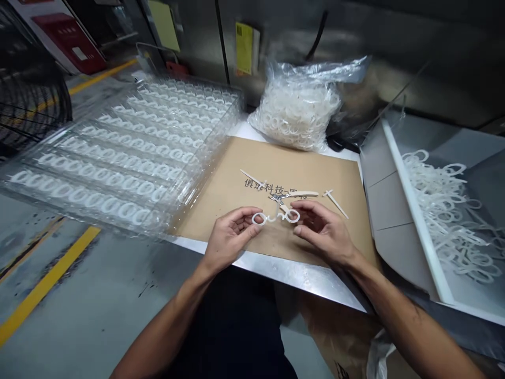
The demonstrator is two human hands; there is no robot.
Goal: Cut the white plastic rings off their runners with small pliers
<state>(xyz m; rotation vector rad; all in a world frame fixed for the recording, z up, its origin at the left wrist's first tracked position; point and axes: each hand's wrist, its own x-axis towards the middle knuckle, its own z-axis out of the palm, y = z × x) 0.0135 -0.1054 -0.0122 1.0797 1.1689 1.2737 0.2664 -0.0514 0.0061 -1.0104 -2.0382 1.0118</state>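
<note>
My left hand pinches a white plastic ring between thumb and fingers. Across from it, my right hand grips a second white ring. A thin, curved white piece shows between the two rings; whether it joins both I cannot tell. Just behind the rings, a pair of nippers with pale handles lies on the cardboard sheet. One thin white plastic stick rests left of the nippers, and another white stick rests to their right.
Clear trays with rows of white rings stand at left. A plastic bag full of white rings sits at the back. On the right, a bin holds loose looped white pieces. The table's metal edge runs nearest me.
</note>
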